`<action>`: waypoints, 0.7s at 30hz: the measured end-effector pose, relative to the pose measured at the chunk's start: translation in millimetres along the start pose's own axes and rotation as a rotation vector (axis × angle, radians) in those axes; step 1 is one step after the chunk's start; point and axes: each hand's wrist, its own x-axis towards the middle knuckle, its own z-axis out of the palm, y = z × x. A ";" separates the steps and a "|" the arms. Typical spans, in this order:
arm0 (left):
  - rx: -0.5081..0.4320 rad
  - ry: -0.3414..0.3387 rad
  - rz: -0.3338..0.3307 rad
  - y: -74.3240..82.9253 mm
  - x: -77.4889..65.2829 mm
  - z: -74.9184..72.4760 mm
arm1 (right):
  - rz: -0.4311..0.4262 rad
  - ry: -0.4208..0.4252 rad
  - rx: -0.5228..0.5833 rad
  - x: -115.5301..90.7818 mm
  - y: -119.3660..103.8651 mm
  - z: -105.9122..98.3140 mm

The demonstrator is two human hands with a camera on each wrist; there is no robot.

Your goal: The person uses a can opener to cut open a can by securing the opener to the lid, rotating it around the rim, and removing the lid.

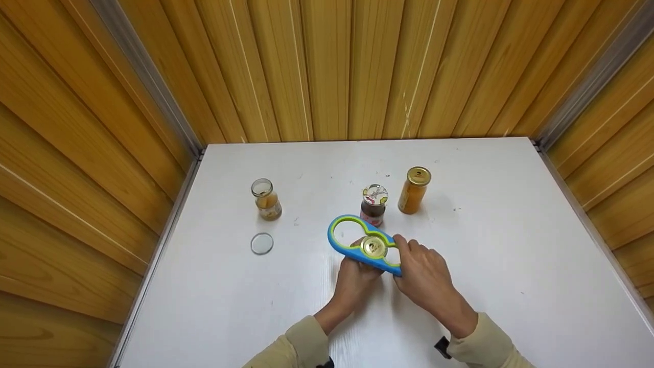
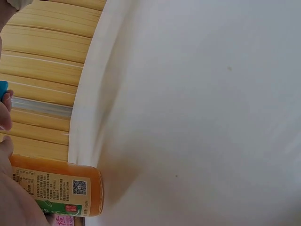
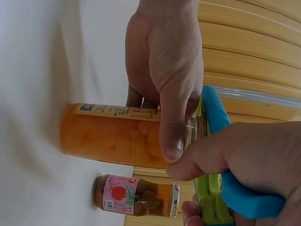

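A gold-lidded, orange-filled jar [image 3: 110, 134] is clasped by the curled left hand [image 1: 355, 280], a blue-and-green opener [image 1: 376, 262] by the curled right hand [image 1: 425, 273].

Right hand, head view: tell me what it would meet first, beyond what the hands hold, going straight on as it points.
Probably the pink-labelled jar, standing past the blue-and-green opener that the right hand grips; depth is unclear.
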 end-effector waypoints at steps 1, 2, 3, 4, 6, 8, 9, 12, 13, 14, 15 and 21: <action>0.002 0.000 0.003 0.3 -0.2 0.0 | 0.001 -0.003 -0.004 0.2 -0.5 -0.3; 0.004 0.001 0.004 0.5 -0.4 0.0 | 0.002 -0.004 -0.007 0.6 -1.3 -0.8; 0.005 -0.001 0.003 0.7 -0.5 0.0 | 0.000 -0.004 -0.012 1.1 -2.1 -1.5; 0.005 -0.002 0.004 0.7 -0.6 0.0 | -0.003 -0.005 -0.020 1.4 -3.0 -2.1; -0.002 -0.003 0.012 0.8 -0.7 0.1 | -0.006 -0.011 -0.032 1.9 -4.6 -2.6; -0.007 -0.005 0.014 0.7 -0.7 0.1 | -0.006 -0.020 -0.045 2.5 -6.2 -2.8; -0.006 -0.005 0.016 0.7 -0.5 0.2 | -0.005 -0.026 -0.056 2.8 -6.7 -2.6; 0.016 -0.002 0.025 1.1 -0.3 0.0 | 0.003 -0.040 -0.076 3.4 -8.2 -1.9; 0.027 -0.001 0.027 1.6 -0.2 0.0 | 0.009 -0.046 -0.081 3.5 -8.7 -1.8; 0.037 -0.001 0.029 2.0 -0.2 0.0 | 0.015 -0.050 -0.086 3.4 -9.1 -1.7; 0.049 0.001 0.032 2.4 -0.2 0.2 | 0.020 -0.055 -0.092 3.1 -9.6 -1.7; 0.084 0.005 0.011 3.9 -0.8 3.2 | 0.051 -0.087 -0.103 -0.2 -14.6 -2.0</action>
